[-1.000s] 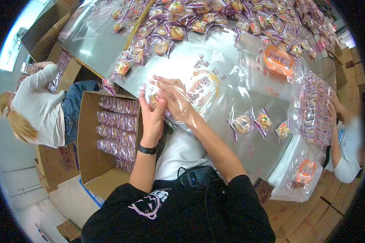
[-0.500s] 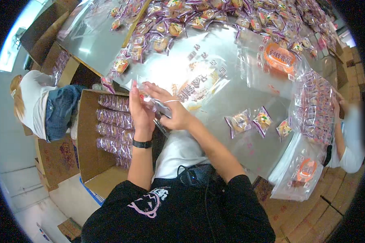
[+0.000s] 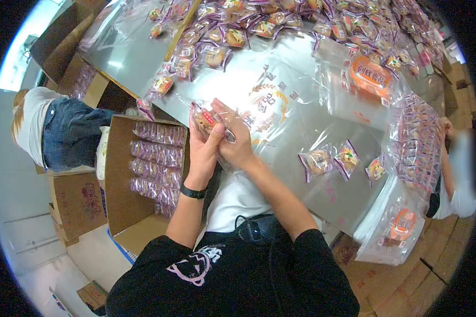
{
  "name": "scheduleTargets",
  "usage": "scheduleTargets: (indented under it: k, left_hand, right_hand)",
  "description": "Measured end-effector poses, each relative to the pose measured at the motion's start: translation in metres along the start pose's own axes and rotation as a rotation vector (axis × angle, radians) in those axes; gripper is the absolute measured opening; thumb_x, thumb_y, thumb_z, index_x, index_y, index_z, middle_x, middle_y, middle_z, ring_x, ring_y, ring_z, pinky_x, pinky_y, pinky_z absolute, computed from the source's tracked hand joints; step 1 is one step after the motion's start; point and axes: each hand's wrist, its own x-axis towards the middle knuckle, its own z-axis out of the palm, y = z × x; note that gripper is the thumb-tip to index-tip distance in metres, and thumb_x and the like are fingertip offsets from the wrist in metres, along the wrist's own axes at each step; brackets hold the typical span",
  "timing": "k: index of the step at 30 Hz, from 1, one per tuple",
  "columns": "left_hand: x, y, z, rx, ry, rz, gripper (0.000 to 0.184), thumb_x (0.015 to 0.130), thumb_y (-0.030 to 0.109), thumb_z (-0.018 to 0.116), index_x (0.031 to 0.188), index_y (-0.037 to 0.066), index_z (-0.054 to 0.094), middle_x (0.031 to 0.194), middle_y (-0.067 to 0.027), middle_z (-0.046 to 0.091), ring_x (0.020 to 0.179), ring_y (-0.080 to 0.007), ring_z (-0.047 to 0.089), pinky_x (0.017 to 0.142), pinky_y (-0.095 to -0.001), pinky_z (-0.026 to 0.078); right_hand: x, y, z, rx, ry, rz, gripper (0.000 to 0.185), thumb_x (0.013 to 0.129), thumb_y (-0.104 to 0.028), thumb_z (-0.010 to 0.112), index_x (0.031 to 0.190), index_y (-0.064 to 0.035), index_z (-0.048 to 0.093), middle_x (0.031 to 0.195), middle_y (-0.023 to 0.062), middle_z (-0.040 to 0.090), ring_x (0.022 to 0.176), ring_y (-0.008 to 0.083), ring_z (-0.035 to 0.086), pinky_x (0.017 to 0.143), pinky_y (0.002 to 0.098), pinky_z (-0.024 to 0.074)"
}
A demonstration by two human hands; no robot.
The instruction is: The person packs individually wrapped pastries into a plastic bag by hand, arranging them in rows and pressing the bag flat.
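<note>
My left hand (image 3: 201,153), with a black band at its wrist, is closed on a small wrapped pastry (image 3: 206,119) with a red label. Pressed against it from the right is my right hand (image 3: 237,142), its fingers on the wrapper's edge. Both hands are above the near edge of the metal table (image 3: 312,198). Just beyond them a large clear printed bag (image 3: 269,105) lies flat. To the right are a wrapped pastry (image 3: 317,161) and two more beside it.
An open carton (image 3: 129,211) with rows of packs stands at the left. Wrapped pastries (image 3: 232,37) heap along the back. At the right are a filled bag (image 3: 415,142) and stacked empty bags (image 3: 391,227). One person bends at far left; another stands at far right.
My hands have come together around the pastry, and its red label now faces up. The person at far left has bent lower. The printed bag's surface has shifted.
</note>
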Motion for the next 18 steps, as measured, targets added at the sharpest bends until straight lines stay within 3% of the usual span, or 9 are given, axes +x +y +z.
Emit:
scheduleTargets:
  k: [2,5,6,7,9,10,12,14,18]
  left_hand:
    - [-0.002,-0.007,-0.01,0.039,-0.081,-0.016,0.063,0.1,0.015,0.07,0.153,0.003,0.038,0.141,-0.0076,0.056,0.128,-0.0173,0.055,0.108,-0.0323,0.045]
    - [0.001,-0.011,-0.028,0.226,-0.106,0.104,0.059,0.102,0.018,0.068,0.151,0.001,0.04,0.144,-0.0088,0.055,0.128,-0.0179,0.056,0.107,-0.0333,0.046]
    - [0.008,-0.004,-0.037,0.202,-0.031,0.054,0.064,0.103,0.022,0.066,0.156,0.0,0.036,0.146,-0.0103,0.054,0.13,-0.0179,0.055,0.106,-0.0347,0.047]
    - [0.014,0.009,-0.033,-0.134,0.054,0.005,0.066,0.107,0.028,0.059,0.159,0.001,0.03,0.146,-0.0112,0.053,0.13,-0.0184,0.054,0.105,-0.0359,0.048]
    - [0.019,0.031,-0.016,-0.082,0.137,0.054,0.06,0.113,0.036,0.044,0.16,0.003,0.029,0.15,-0.0146,0.053,0.131,-0.0284,0.057,0.112,-0.0398,0.045]
    - [0.021,0.029,-0.013,0.027,0.116,0.077,0.061,0.113,0.037,0.042,0.161,0.004,0.026,0.151,-0.0146,0.052,0.132,-0.0285,0.056,0.113,-0.0402,0.045]
    - [0.022,0.021,-0.006,0.247,0.076,0.123,0.063,0.114,0.038,0.039,0.164,0.005,0.02,0.153,-0.0148,0.05,0.135,-0.0286,0.055,0.114,-0.0409,0.043]
    - [0.016,0.012,0.008,0.18,0.112,0.126,0.07,0.112,0.042,0.042,0.164,0.004,0.016,0.154,-0.0142,0.048,0.136,-0.0248,0.051,0.115,-0.0383,0.04]
    - [0.008,0.002,0.007,0.113,-0.007,0.047,0.074,0.111,0.042,0.045,0.165,0.007,0.008,0.156,-0.0162,0.042,0.141,-0.023,0.044,0.118,-0.0369,0.036]
  right_hand:
    - [-0.005,0.002,0.006,0.063,0.089,0.01,0.056,0.089,-0.004,0.072,0.142,-0.001,0.058,0.15,0.0212,0.055,0.136,0.0372,0.056,0.112,0.0436,0.0462]
    - [-0.001,-0.005,0.005,-0.044,0.073,-0.023,0.056,0.086,-0.002,0.072,0.141,-0.0028,0.06,0.149,0.0206,0.055,0.134,0.0375,0.056,0.11,0.0429,0.0481]
    - [0.0,-0.007,0.005,-0.11,0.039,-0.038,0.058,0.084,0.0,0.071,0.14,-0.0045,0.061,0.149,0.0196,0.054,0.134,0.0374,0.056,0.109,0.0427,0.0491]
    - [-0.001,-0.006,0.005,-0.104,0.062,-0.048,0.058,0.082,0.0,0.072,0.14,-0.0048,0.062,0.145,0.0191,0.055,0.131,0.0368,0.058,0.107,0.0425,0.0501]
    - [-0.002,-0.004,0.007,-0.089,0.1,-0.068,0.06,0.08,0.0,0.074,0.138,-0.0053,0.063,0.137,0.0181,0.058,0.124,0.0357,0.061,0.104,0.0421,0.0521]
    - [-0.001,-0.006,0.009,-0.093,0.12,-0.062,0.062,0.076,0.0,0.076,0.136,-0.0079,0.065,0.126,0.0154,0.059,0.116,0.0335,0.063,0.098,0.0405,0.0541]
    - [-0.004,-0.01,0.012,-0.111,0.119,0.018,0.061,0.076,0.001,0.076,0.135,-0.0103,0.066,0.125,0.0142,0.059,0.113,0.0327,0.063,0.097,0.0395,0.0545]
    - [-0.006,-0.014,0.013,-0.12,0.153,0.031,0.059,0.077,0.003,0.074,0.133,-0.0146,0.068,0.126,0.0137,0.06,0.115,0.0325,0.064,0.097,0.0393,0.0549]
    - [-0.01,-0.002,0.01,-0.17,0.213,-0.05,0.053,0.079,0.003,0.078,0.131,-0.0043,0.068,0.127,0.0195,0.067,0.115,0.0365,0.067,0.098,0.0405,0.0553]
